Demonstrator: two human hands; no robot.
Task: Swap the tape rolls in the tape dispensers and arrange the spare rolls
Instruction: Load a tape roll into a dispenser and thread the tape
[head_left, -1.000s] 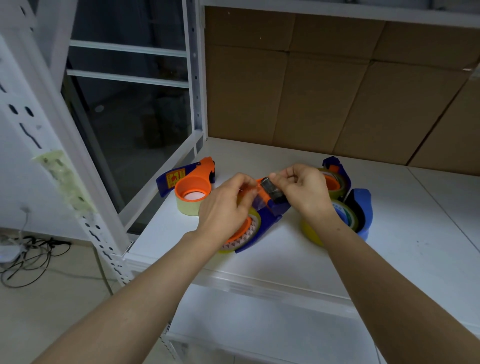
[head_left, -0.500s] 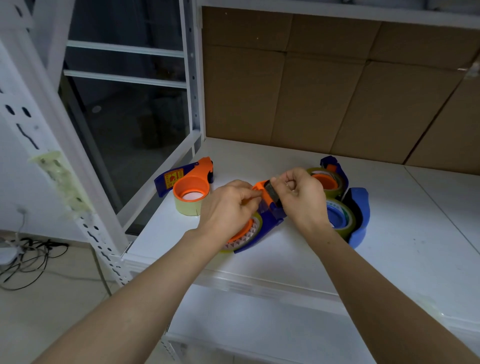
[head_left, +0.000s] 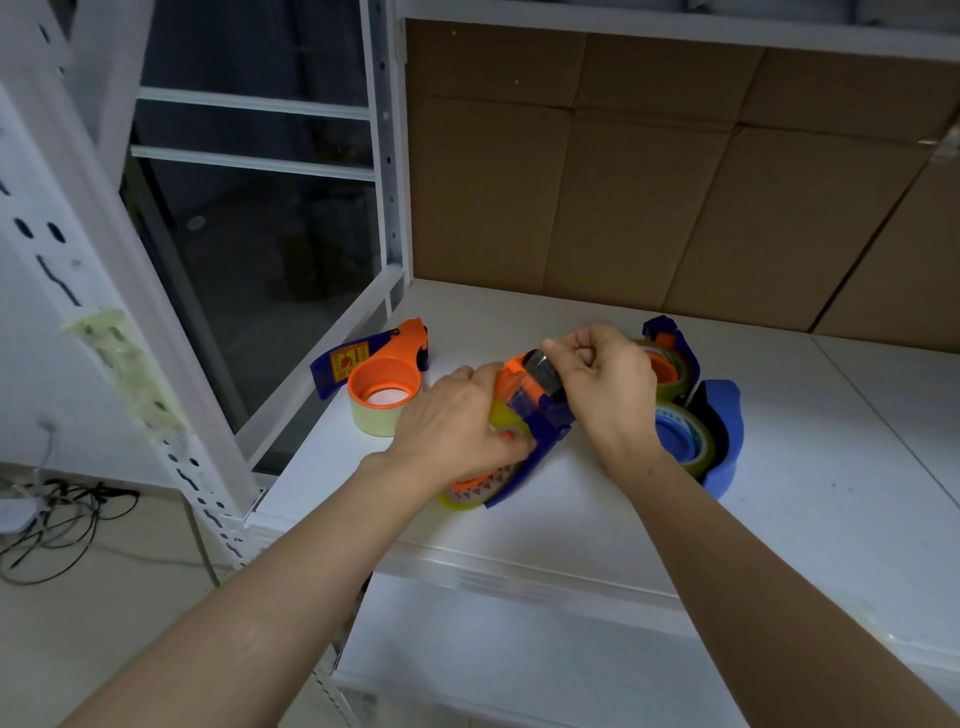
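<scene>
At the front left of the white shelf (head_left: 779, 493), the middle dispenser (head_left: 545, 434), blue body with orange hub, lies on its side with a yellowish tape roll (head_left: 467, 493) already seated on it. A clear strip of tape (head_left: 519, 397) runs from the roll up toward the dark cutter head (head_left: 540, 371).

Left hand (head_left: 457, 421): fingers curled down over roll and dispenser, gripping and pinning them to the shelf. Right hand (head_left: 608, 395): fingers clenched, thumb and forefinger pinching at the cutter head. Whether they hold the tape end or only the head cannot be told.

Step in hand, by my reading: threading the fresh tape through the head. The next move calls for drawing the strip flat across the blade without letting it fold onto itself, left hand keeping the roll from turning loose.

Just left, a second dispenser (head_left: 384, 374) with a pale roll. Just right, behind the right hand, two more dispensers (head_left: 722, 431) with rolls. Behind, cardboard (head_left: 675, 182).
</scene>
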